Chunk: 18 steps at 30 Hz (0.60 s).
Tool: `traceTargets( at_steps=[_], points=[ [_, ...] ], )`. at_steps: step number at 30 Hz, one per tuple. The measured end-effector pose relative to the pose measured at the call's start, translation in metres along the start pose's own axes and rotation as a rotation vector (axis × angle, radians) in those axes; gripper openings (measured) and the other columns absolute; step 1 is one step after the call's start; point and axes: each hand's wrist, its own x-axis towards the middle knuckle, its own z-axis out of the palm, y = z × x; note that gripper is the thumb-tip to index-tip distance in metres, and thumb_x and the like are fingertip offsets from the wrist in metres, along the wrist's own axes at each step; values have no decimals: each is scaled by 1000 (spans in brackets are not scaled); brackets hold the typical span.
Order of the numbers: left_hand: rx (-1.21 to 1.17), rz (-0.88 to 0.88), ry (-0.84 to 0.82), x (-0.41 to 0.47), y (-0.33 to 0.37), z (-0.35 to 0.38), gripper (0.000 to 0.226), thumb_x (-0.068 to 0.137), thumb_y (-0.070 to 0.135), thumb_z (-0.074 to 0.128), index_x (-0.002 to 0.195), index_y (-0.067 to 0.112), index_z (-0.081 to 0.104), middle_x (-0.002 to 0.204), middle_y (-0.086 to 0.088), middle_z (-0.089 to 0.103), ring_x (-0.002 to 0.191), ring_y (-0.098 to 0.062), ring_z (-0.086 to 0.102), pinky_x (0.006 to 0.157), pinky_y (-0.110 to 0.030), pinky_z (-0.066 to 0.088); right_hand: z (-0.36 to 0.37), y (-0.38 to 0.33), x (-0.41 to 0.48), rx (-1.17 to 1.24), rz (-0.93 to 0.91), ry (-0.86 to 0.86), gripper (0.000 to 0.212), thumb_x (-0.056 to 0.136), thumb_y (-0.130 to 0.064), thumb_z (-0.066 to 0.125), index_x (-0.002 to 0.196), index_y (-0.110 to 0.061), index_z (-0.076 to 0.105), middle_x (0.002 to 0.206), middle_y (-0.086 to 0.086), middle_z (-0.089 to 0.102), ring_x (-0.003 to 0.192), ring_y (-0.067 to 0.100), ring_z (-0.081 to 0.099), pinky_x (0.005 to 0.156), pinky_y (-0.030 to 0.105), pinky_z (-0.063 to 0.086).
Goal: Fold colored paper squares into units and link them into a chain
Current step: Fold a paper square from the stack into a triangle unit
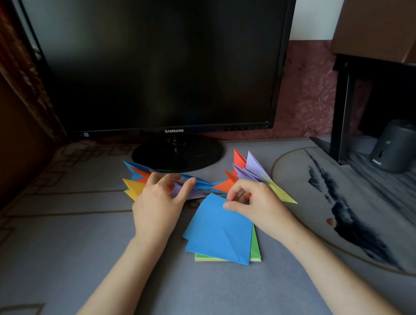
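R hand (255, 204) on blue sheet (219, 235), prob. pinch

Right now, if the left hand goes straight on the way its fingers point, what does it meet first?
The paper chain: the left hand points up and right, with its fingertips at the chain's purple and blue folds. Past that lies the monitor stand, though depth is unclear.

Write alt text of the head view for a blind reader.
A right hand pinches the top corner of a blue sheet on a green paper stack, while the left hand rests on a chain of folded colored units before a monitor.
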Motion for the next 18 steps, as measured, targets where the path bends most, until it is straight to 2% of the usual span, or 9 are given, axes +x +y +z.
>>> traceTargets(
  at_steps=[3, 7, 10, 13, 18],
  points=[
    [27, 17, -47, 0, -2, 1, 43, 86, 62, 46, 105, 32, 69, 105, 4, 62, 92, -18, 60, 61, -26, 37, -1, 2, 2, 38, -10, 39, 17, 78, -14, 74, 74, -24, 61, 76, -6, 65, 71, 6, 57, 65, 16, 43],
    [14, 74, -78, -1, -9, 9, 21, 90, 43, 57, 101, 32, 71, 102, 6, 64, 92, -19, 60, 63, -27, 40, 0, 3, 2, 24, 2, 28, 15, 79, -16, 74, 75, -23, 62, 75, -6, 64, 70, 7, 58, 65, 21, 47],
    [16, 113, -97, -1, -12, 13, 16, 89, 34, 62, 102, 32, 71, 101, 6, 64, 93, -17, 58, 64, -28, 42, 0, 3, 1, 6, 1, 18, 15, 79, -16, 74, 75, -23, 61, 75, -6, 65, 72, 10, 60, 69, 26, 51],
    [-35, 145, -101, 2, -17, 15, 14, 87, 28, 66, 99, 29, 73, 102, 6, 65, 96, -18, 56, 66, -30, 46, 0, 2, 1, 20, 1, 31, 13, 79, -16, 74, 77, -21, 62, 76, -5, 65, 71, 9, 58, 67, 22, 49],
    [-62, 198, -57, 5, -16, 18, 14, 84, 16, 69, 96, 19, 74, 101, -2, 67, 95, -23, 57, 64, -26, 38, -1, -1, 1, 83, -11, 58, 12, 79, -11, 74, 77, -16, 63, 76, -1, 65, 69, 7, 56, 63, 15, 43]
  ],
)
